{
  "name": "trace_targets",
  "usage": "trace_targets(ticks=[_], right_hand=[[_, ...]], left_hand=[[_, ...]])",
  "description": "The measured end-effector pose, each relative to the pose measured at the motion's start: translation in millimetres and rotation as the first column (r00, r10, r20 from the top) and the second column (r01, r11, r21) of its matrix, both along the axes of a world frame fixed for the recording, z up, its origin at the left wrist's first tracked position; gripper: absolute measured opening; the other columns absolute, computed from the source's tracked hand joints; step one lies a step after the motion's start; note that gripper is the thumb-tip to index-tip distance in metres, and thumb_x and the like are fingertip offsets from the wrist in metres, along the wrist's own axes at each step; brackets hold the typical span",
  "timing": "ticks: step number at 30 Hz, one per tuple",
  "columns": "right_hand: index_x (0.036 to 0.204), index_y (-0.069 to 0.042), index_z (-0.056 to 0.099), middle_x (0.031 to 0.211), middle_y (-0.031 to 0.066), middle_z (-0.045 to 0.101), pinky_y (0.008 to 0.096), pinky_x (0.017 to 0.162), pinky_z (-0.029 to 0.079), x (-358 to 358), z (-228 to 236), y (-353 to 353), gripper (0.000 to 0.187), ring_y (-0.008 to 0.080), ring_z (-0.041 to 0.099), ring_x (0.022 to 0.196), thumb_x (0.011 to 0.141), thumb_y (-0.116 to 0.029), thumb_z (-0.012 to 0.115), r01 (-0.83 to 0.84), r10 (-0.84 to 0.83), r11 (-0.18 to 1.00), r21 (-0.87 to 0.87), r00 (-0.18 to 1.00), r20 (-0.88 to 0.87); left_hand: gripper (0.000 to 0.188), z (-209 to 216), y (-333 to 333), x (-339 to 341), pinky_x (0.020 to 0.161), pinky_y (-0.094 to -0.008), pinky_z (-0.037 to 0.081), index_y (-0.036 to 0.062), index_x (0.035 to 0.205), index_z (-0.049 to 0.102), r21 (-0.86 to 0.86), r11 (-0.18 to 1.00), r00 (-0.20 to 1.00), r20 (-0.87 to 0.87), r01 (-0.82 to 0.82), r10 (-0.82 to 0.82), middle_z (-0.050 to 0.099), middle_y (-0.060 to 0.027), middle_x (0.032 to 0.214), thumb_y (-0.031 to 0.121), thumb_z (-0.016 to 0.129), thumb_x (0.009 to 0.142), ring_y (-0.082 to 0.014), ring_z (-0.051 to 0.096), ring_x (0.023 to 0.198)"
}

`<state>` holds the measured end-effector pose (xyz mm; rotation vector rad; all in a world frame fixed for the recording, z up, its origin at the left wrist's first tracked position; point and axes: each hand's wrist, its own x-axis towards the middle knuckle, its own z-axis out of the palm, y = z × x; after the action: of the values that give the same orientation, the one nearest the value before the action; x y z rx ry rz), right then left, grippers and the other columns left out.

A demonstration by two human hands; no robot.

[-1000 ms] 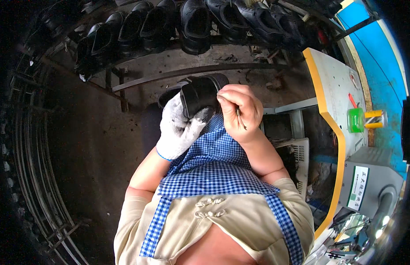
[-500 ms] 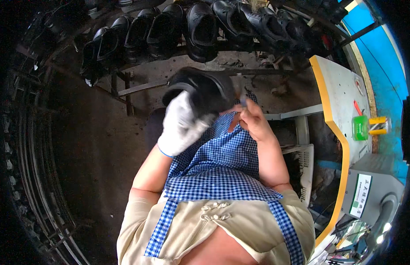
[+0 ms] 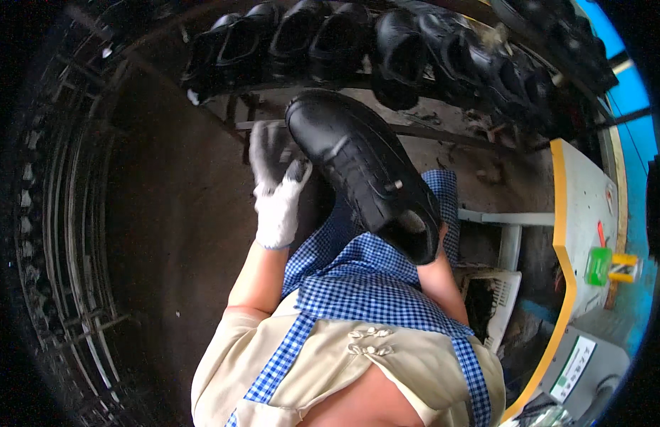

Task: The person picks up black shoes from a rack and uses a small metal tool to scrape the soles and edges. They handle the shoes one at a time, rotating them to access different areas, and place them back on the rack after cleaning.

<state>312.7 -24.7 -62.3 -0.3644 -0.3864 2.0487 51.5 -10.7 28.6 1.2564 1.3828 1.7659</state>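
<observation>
A black leather shoe [image 3: 355,160] is held up in front of me. Its toe points to the upper left, and its opening and heel face my body. My right hand [image 3: 439,245] grips it at the heel end; most of that hand's fingers are hidden behind the shoe. Beside the toe, on the left, is my left hand [image 3: 278,188] in a white knitted glove with grey, dirty fingers. It holds nothing, and its fingers are apart and a little blurred. A small light spot shows on the shoe near the laces.
A row of black shoes [image 3: 340,43] stands on a rack across the far side. At right is a white table [image 3: 589,192] with a yellow edge, bearing a green-labelled jar [image 3: 599,266] and a grey machine [image 3: 593,366]. A white plastic basket [image 3: 506,299] sits below. Metal racks [image 3: 66,235] line the left.
The shoe has turned from a blurred side position to toe-up-left, showing its upper. My left hand has let go of it; my right hand has moved to its heel. The view has shifted left.
</observation>
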Motion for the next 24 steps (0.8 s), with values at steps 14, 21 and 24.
trace_targets(ticks=[14, 21, 24], right_hand=[[0.110, -0.004, 0.068, 0.074, 0.0036, 0.057, 0.0240, 0.056, 0.043, -4, 130, 48, 0.030, 0.0115, 0.055, 0.064, 0.080, 0.000, 0.072, -0.396, -0.719, 0.391, 0.831, 0.433, 0.544], [0.101, -0.003, 0.071, 0.080, 0.0063, 0.064, 0.0242, 0.054, 0.053, -16, 177, 62, 0.034, 0.0136, 0.068, 0.076, 0.068, 0.006, 0.074, -0.597, -0.735, 0.117, 0.793, 0.485, 0.474], [0.093, -0.004, 0.071, 0.081, 0.0042, 0.062, 0.0247, 0.051, 0.051, -13, 194, 61, 0.028, 0.0157, 0.067, 0.070, 0.065, 0.002, 0.073, -0.734, -0.806, -0.058, 0.677, 0.435, 0.402]], left_hand=[[0.071, 35, 4, -5, 0.098, -0.0330, 0.046, -0.0030, 0.131, 0.050, -0.081, 0.814, 0.793, 0.300, 0.575, -0.530, 0.061, -0.0119, 0.118, 0.025, 0.080, 0.073, -0.0198, 0.059, 0.109], [0.072, 39, 1, 9, 0.097, -0.0331, 0.046, -0.0054, 0.129, 0.052, -0.137, 0.688, 0.696, 0.264, 0.713, -0.668, 0.062, -0.0145, 0.118, 0.027, 0.081, 0.071, -0.0208, 0.060, 0.109], [0.073, 37, -2, 14, 0.094, -0.0329, 0.048, -0.0065, 0.127, 0.053, -0.171, 0.671, 0.689, 0.264, 0.722, -0.675, 0.064, -0.0153, 0.114, 0.032, 0.081, 0.072, -0.0204, 0.062, 0.105]])
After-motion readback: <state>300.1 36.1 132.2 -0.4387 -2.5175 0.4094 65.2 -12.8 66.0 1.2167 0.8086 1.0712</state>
